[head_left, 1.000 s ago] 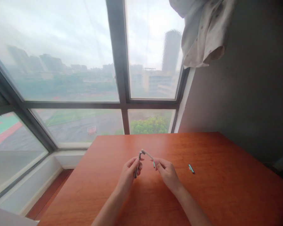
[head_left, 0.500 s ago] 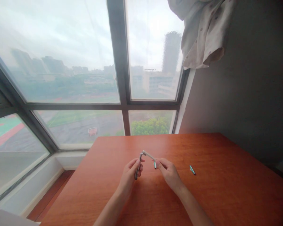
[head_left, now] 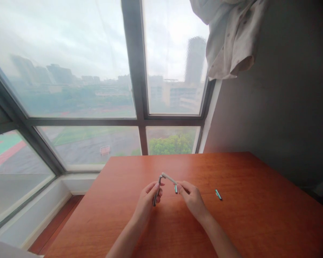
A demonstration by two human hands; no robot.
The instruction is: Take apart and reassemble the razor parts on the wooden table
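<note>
Both hands hover just above the near middle of the reddish wooden bench (head_left: 258, 208), sharing 1 slim bent rod (head_left: 167, 177). The left hand (head_left: 147, 200) has its fingers closed round the dark grey leg, which slants down toward the person. The right hand (head_left: 193, 200) pinches the far end of the paler leg, where a short teal tip (head_left: 176, 189) hangs down. The 2 legs meet in a peak between the hands, clear of the bench.

The rod looks thin, light and fairly stiff along each leg, with the bend as its weak spot. A pinch near each end, as here, seems the safest hold, since pressure at the peak might snap it. Whether the bend is a hinge or a flex is too small to tell.

A second small teal piece (head_left: 218, 194) lies on the bench to the right, apart from the hands. A large window (head_left: 136, 71) stands beyond, with a pale cloth (head_left: 228, 39) hanging at the far right.
</note>
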